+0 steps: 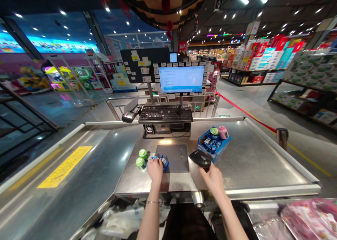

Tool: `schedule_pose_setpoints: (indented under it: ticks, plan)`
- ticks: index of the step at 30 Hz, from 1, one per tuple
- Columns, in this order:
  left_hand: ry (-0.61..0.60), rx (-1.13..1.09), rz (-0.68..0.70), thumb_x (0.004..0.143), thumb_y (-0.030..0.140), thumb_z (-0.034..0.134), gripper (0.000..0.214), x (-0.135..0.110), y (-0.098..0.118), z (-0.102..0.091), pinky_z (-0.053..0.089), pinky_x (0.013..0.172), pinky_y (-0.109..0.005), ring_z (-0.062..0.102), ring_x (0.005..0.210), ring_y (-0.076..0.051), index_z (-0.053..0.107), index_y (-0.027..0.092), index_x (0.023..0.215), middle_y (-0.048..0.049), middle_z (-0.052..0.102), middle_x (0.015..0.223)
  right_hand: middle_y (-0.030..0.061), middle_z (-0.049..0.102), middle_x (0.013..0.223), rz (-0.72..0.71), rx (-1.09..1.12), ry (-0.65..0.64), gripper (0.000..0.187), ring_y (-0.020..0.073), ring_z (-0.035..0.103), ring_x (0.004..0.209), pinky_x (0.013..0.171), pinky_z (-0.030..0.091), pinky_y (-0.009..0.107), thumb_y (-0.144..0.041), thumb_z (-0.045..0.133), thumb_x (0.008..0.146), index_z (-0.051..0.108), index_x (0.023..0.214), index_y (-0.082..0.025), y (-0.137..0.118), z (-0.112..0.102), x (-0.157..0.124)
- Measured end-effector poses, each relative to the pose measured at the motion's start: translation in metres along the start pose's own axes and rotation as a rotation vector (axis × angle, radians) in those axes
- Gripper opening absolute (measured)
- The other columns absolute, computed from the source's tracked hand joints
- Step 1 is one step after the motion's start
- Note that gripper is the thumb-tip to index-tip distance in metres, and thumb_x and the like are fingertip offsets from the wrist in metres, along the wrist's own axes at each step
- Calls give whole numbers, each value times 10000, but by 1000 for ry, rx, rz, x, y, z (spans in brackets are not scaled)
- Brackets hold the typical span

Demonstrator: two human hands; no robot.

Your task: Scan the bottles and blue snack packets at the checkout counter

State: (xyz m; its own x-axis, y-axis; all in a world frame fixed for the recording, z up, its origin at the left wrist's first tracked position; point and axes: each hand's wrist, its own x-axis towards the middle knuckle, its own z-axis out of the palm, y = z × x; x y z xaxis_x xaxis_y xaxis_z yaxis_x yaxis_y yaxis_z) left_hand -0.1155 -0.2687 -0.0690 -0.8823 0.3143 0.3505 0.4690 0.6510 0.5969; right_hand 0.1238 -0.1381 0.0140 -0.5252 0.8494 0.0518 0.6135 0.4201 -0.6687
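Observation:
My right hand (212, 177) is wrapped round the handle of a black barcode scanner (200, 158), whose head points left over the metal counter. My left hand (155, 170) closes on small blue packets (165, 162) at the left edge of a flat grey plate (175, 152); its fingertips are partly hidden. Two green-lidded tubs (141, 158) stand just left of that hand. Behind the scanner sits an open blue carton (219, 149) with several blue packets, a green-lidded tub (214, 131) and a pink tub (223, 132) in it.
A black keyboard (165, 113) stands on a raised stand behind the plate, below a lit monitor (181, 79). At its left is a card terminal (129, 116). Raised rails edge the counter. A metal cup-like fitting (198, 199) protrudes at the front. Plastic bags (118, 220) lie below.

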Motion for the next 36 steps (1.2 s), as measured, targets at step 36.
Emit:
schedule_pose_setpoints:
  ticks: [36]
  plan:
    - [-339, 100, 572, 788, 152, 542, 512, -10, 231, 158, 347, 912, -424, 531, 990, -278, 444, 79, 1285, -178, 593, 1007, 109, 707, 739, 163, 115, 310, 421, 276, 667, 715, 654, 488, 337, -445, 457, 798, 632, 1014, -128, 56, -38, 12]
